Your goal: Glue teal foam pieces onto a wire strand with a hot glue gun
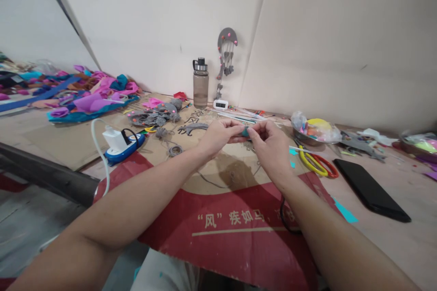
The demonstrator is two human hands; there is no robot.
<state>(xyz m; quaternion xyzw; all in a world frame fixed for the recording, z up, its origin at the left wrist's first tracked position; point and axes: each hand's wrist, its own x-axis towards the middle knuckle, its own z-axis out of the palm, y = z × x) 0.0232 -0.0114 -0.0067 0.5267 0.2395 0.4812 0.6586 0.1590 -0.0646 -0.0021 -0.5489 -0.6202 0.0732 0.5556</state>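
A small teal piece (pixel 245 132) is pinched between my two hands above the cardboard sheet (pixel 228 232). My left hand (pixel 221 135) holds its left side with thumb and fingers. From the right, my right hand (pixel 269 143) grips the same piece between thumb and forefinger. Its exact shape is partly hidden by my fingertips. Thin grey cord (pixel 211 183) lies on the cardboard under my hands, with a small coil (pixel 175 150) to the left. Just right of my right hand are scissors (pixel 317 163) with yellow and red handles.
A black phone (pixel 372 190) lies at the right, near a bowl of wrapped pieces (pixel 316 132). A bottle (pixel 200 84) stands at the back beside a hanging grey moon ornament (pixel 227 38). Colourful scraps (pixel 92 95) and a blue power strip (pixel 126 149) are on the left.
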